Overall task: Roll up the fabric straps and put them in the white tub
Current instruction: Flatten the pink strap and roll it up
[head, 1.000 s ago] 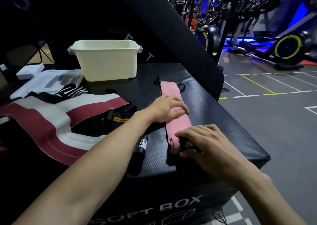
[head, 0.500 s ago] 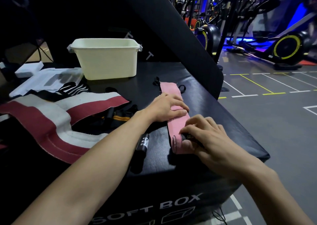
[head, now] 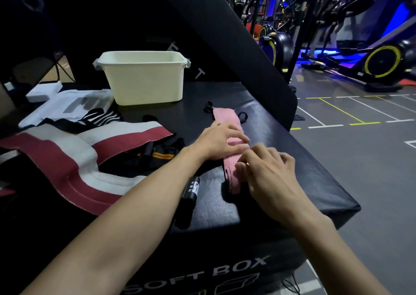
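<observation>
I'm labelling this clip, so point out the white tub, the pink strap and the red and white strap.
white tub point(head: 146, 85), head view, on its front wall.
pink strap point(head: 225, 120), head view, on the flat far end.
red and white strap point(head: 132, 140), head view, on its red stripe.

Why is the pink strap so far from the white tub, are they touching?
Apart. The head view shows bare black box top between the pink strap and the white tub.
</observation>
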The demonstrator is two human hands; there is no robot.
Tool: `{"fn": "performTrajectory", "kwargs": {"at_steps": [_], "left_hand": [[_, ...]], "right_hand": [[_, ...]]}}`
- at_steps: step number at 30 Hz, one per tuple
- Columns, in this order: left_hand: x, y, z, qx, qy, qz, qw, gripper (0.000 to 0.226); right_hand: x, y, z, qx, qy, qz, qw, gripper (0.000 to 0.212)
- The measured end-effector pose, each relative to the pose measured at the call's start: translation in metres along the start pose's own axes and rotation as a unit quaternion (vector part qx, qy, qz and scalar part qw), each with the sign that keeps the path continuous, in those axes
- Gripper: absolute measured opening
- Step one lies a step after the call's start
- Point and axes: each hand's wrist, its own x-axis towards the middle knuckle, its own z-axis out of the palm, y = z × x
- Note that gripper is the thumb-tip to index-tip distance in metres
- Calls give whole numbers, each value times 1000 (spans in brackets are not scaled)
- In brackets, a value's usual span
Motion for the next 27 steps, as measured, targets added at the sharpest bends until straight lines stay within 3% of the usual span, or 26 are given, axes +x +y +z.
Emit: {"fn": "performTrajectory", "kwargs": {"at_steps": [3,8,11,14,17,20,23,27], "left_hand": [[-2,2,-2,0,-8,-5,1000,28],[-1,-2,0,22,17,-38,999,43],[2,-10,-3,56,53,-121,990,67],[5,-22,-5,48,93,-179,978,54],[7,-25,-5,19,91,-188,978,52],[9,-26,-5,-24,110,-182,977,57],[10,-26,-7,-7,87,-166,982,35],[12,-20,-7,32,67,-113,991,50]], "right_hand": [[0,-8,6,2,75,8,997,14],[-7,-13,5,-3,150,-50,987,13],[-15,-9,4,23,129,-63,989,22],[-22,-1,4,28,81,-76,993,43],[-21,7,5,42,30,-74,996,62],[-18,9,7,50,25,-78,995,62],[-14,10,10,35,58,-98,993,54],[-12,14,9,-11,91,-140,986,48]]}}
